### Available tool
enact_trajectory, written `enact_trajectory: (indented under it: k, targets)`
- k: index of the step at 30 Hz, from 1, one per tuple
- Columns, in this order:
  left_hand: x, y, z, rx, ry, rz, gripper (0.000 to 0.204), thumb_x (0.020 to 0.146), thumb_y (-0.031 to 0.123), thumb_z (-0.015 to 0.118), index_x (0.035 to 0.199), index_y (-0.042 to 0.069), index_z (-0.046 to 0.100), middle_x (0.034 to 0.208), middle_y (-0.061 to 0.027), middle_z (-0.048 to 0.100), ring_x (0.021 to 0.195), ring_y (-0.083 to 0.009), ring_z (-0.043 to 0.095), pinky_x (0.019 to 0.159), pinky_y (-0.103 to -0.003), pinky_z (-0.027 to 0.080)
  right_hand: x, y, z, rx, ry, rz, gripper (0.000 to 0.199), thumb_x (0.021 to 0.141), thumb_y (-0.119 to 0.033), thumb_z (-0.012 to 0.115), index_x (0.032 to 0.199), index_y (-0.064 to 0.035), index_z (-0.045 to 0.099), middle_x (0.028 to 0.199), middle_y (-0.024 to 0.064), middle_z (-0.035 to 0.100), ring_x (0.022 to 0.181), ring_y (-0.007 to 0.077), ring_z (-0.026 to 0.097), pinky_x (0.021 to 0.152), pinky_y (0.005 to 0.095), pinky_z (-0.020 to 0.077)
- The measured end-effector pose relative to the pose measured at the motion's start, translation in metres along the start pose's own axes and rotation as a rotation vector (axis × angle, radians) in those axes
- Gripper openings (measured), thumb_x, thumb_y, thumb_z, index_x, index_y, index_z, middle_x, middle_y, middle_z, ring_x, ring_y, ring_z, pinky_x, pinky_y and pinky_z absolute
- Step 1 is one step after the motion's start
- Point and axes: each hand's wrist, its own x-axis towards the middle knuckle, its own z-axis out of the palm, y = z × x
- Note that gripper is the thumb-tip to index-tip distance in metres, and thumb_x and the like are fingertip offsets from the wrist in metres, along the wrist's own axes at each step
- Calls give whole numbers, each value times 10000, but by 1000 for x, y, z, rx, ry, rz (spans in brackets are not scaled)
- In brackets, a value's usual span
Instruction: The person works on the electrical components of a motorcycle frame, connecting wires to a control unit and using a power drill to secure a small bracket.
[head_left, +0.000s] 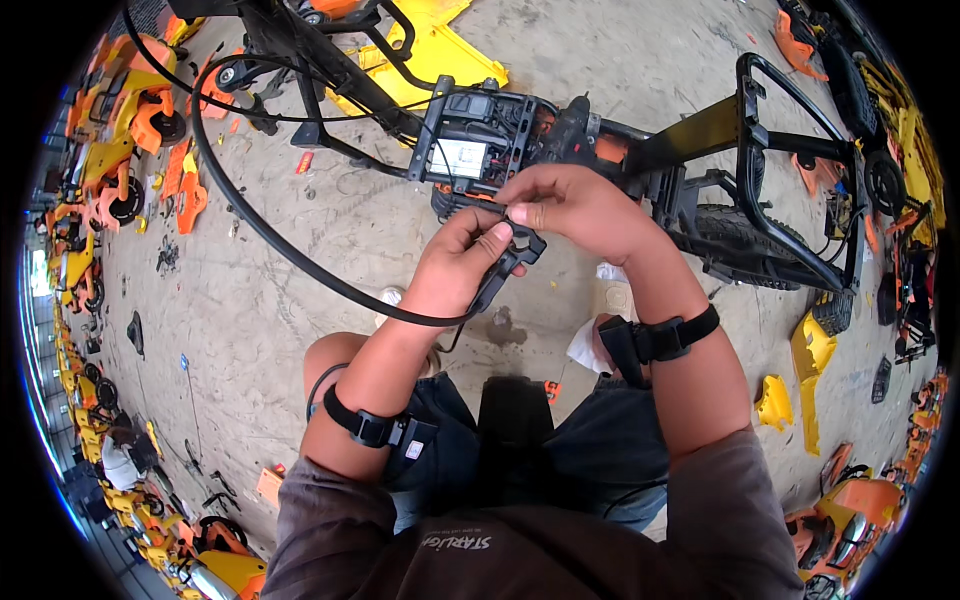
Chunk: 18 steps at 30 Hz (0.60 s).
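My left hand (448, 265) is closed around a black brake lever bracket (492, 287) with an open clamp-shaped end. My right hand (585, 212) pinches at the upper end of that bracket, thumb against forefinger; what small part sits between those fingertips is hidden. A thick black cable (262, 232) loops from the upper left and passes under my left wrist toward the bracket. Just beyond my fingers lies a black scooter frame (700, 148), with an open bay holding a box with a white label (459, 158).
A rear wheel with a knobby tyre (735, 228) sits under the frame at right. Yellow body panels (425, 55) lie behind it, and more yellow pieces (775, 402) to the right. Rows of orange and yellow scooters (120, 150) line both sides of the concrete floor.
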Motion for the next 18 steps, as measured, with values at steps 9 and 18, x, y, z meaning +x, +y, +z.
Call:
enact_trajectory:
  k: [9,18]
  targets:
    - [-13,2,1,90,122,-1,236,1042,218,572,1074,-16,580,923,-84,678,767,-141,685,670,-258,526,11,-7,13,-338,6,91,253,922,-246,737,953,1,696,845,21,665,791,87,556,717,275,455]
    - [-18,-10,-15,104,108,-11,242,1061,218,532,1081,-16,591,949,-92,677,823,-174,688,766,-287,537,10,10,23,-264,-15,-23,228,927,-208,719,1005,6,708,888,36,675,833,106,570,738,284,469]
